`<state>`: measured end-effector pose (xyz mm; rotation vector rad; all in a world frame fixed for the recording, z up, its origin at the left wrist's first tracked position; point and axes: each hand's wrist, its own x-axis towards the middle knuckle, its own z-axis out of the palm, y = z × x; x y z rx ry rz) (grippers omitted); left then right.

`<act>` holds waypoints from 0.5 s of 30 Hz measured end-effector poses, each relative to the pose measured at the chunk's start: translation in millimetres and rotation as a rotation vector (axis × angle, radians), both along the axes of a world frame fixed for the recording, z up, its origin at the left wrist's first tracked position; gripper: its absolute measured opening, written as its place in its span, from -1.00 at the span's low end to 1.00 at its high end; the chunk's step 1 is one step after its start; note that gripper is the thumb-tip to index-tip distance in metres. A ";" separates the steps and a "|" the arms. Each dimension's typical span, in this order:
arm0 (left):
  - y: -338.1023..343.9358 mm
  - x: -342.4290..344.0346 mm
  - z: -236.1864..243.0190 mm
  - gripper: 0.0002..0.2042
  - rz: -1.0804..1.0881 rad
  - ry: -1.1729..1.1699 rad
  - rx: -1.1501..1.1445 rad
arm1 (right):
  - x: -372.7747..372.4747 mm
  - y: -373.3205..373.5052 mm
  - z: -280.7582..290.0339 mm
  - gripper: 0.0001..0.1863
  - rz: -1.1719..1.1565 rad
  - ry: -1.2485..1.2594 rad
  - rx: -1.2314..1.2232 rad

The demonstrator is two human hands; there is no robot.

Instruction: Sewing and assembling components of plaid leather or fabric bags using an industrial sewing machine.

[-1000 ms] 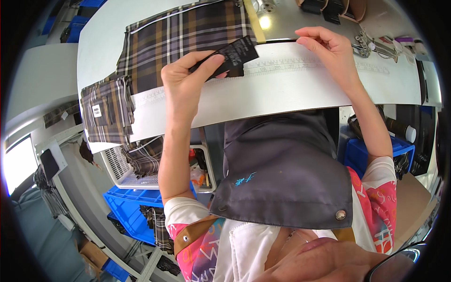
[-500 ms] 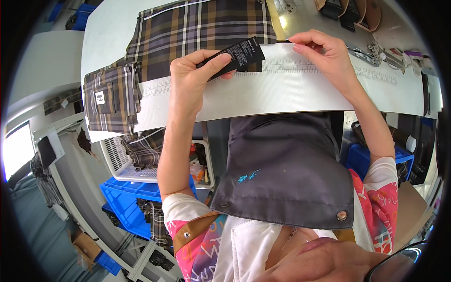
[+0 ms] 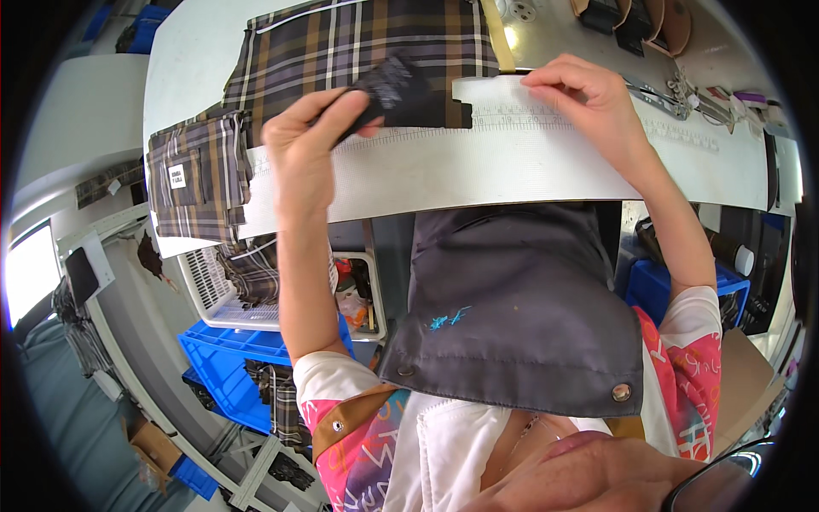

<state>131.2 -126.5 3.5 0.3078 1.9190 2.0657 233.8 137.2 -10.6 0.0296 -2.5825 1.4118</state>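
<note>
My left hand [image 3: 309,128] is closed on a black care label [image 3: 391,87] with small pale print, blurred by motion. The label hangs over the lower edge of a plaid fabric panel [image 3: 375,43] in brown, black and white, which lies flat on the white table [image 3: 444,175]. A smaller plaid piece [image 3: 217,188] with a pocket and a white tag [image 3: 177,177] lies at the table's left end. My right hand [image 3: 584,90] is pinched over the table, right of the panel; anything between its fingertips is too small to make out.
A printed ruler scale [image 3: 589,124] runs along the table. A yellowish strip [image 3: 499,34] borders the panel's right side, with a metal plate [image 3: 563,43] beyond. Below the left side stand a white basket [image 3: 213,299] and a blue crate [image 3: 230,367] holding plaid pieces.
My left hand has moved left with the label, away from my right hand. My right hand stays in nearly the same place, still pinched.
</note>
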 end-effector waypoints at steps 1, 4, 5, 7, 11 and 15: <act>-11.2 -3.2 -0.1 -0.88 0.010 0.047 0.027 | 2.1 -2.7 2.2 -0.85 0.043 0.025 0.050; -26.3 -1.3 1.2 -0.88 0.066 0.105 -0.069 | -0.8 -19.4 5.8 -0.87 0.186 0.146 0.208; -28.5 1.7 -1.1 -0.88 0.053 0.115 -0.099 | -4.2 -26.9 6.5 -0.88 0.236 0.195 0.261; -31.4 7.8 -4.9 -0.89 0.020 0.165 -0.193 | -13.7 -40.1 -6.9 -0.92 0.279 0.341 0.480; -38.2 20.4 -9.0 -0.90 -0.030 0.172 -0.255 | -27.0 -44.9 -6.3 -0.94 0.316 0.180 0.346; -39.5 27.8 -6.1 -0.91 -0.122 0.261 -0.326 | -41.4 -42.0 28.1 -0.90 0.229 -0.124 -0.109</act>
